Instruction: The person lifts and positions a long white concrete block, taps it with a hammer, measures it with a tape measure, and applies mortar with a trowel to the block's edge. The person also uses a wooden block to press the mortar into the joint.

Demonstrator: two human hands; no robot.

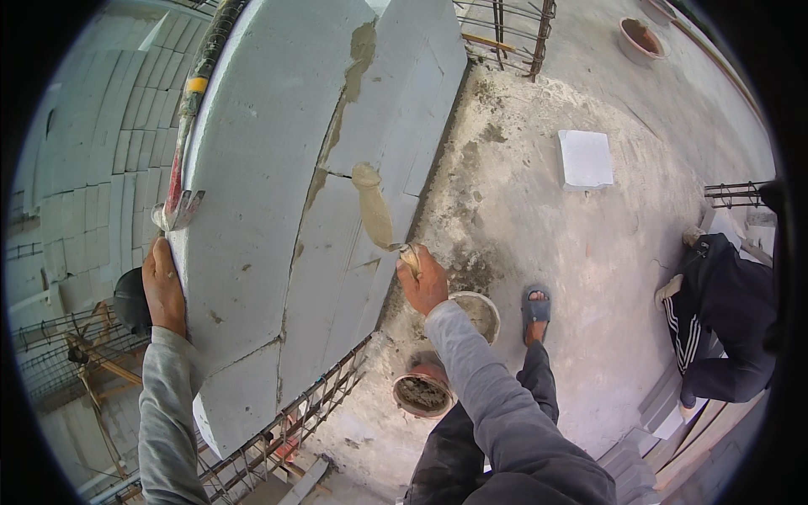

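My right hand (425, 279) is closed round the handle of a trowel (375, 210). Its long blade, coated in grey mortar, lies against the face of a wall of pale blocks (244, 202). Smeared mortar (353, 67) runs along some of the block joints. On the wall's left edge rests my left hand (165, 284), its fingers extended and holding no tool. A hammer (178, 198) with a claw head and a red and black handle lies along that edge, just beyond my left fingertips. Beside this hand shows a dark rounded thing (132, 301), partly hidden.
Below my right forearm stand a mortar bucket (423, 411) and a second, pale-rimmed bucket (495, 313). A loose white block (586, 160) lies on the concrete floor. At right, a person in dark clothes (720, 311) bends near boards. Steel rebar (320, 396) sticks out by the wall.
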